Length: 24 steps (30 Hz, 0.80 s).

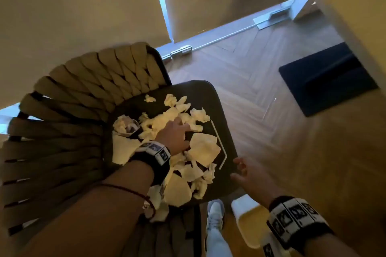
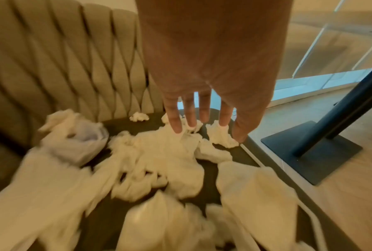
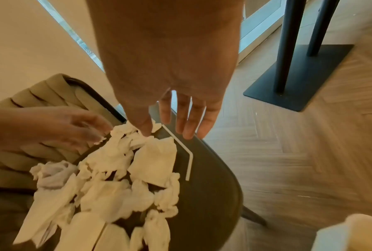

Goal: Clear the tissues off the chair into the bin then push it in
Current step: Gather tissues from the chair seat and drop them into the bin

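Several crumpled white tissues (image 1: pixel 203 149) (image 2: pixel 170 161) (image 3: pixel 152 161) cover the dark seat (image 1: pixel 221 110) (image 3: pixel 213 195) of a chair with a woven beige back (image 1: pixel 83 89). My left hand (image 1: pixel 177 133) (image 2: pixel 191 118) lies on the far part of the pile, its straight fingers touching the tissues. My right hand (image 1: pixel 242 171) (image 3: pixel 180 125) hovers open at the seat's right edge, holding nothing. A bent white straw (image 1: pixel 219 144) (image 3: pixel 180 144) lies on the seat just beyond it. The white bin (image 1: pixel 250 223) (image 3: pixel 352 234) stands on the floor below my right wrist.
A black table base (image 1: pixel 325 81) (image 2: pixel 309 149) (image 3: pixel 299 76) with dark posts stands on the herringbone wood floor right of the chair. My shoe (image 1: pixel 215 215) is between chair and bin. A wall and glass panel (image 1: pixel 163 6) lie behind the chair.
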{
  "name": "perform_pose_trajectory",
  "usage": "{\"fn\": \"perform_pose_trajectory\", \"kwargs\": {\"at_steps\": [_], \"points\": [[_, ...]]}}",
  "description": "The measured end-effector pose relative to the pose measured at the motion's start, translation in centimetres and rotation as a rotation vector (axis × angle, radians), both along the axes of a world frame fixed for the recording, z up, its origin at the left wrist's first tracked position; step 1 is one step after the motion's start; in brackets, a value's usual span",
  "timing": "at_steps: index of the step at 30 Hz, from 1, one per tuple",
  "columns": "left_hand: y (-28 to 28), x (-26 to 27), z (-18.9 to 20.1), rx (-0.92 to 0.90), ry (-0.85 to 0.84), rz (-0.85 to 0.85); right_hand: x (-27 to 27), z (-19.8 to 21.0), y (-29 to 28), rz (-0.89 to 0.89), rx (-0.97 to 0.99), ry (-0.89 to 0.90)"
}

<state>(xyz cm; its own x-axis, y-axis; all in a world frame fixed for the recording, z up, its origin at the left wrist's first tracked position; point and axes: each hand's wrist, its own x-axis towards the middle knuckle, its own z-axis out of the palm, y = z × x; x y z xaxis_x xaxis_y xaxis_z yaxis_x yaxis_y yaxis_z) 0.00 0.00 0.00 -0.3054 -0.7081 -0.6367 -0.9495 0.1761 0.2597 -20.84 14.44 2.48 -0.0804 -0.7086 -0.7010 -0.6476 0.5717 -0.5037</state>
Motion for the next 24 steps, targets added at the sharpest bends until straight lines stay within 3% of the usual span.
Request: {"fn": "perform_pose_trajectory", "kwargs": {"at_steps": [3,6,10,14,19,24], "points": [[-4.9,-0.9,-3.6,-0.129,-0.061,-0.078,0.7,-2.4,-2.3,-0.036,-0.028,-0.009],[-8.6,-1.6,-6.8,-0.079,-0.125,-0.021,1.7,-4.6,-3.3,-0.096,-0.011,-0.047],[-9.9,-1.8,-10.0,-0.04,-0.145,0.065,2.9,-6.5,-4.0,-0.138,-0.02,-0.065],[-8.2,-2.7,-11.4,-0.193,-0.122,-0.001,3.9,-7.3,-6.0,-0.14,-0.063,-0.059],[-7.4,-0.3,-13.4,-0.256,0.035,0.034,5.6,-7.8,-10.7,0.064,-0.225,0.197],[-8.5,2.4,-11.0,-0.341,0.238,0.108,7.5,-10.1,-15.4,0.247,-0.326,0.367]]}}
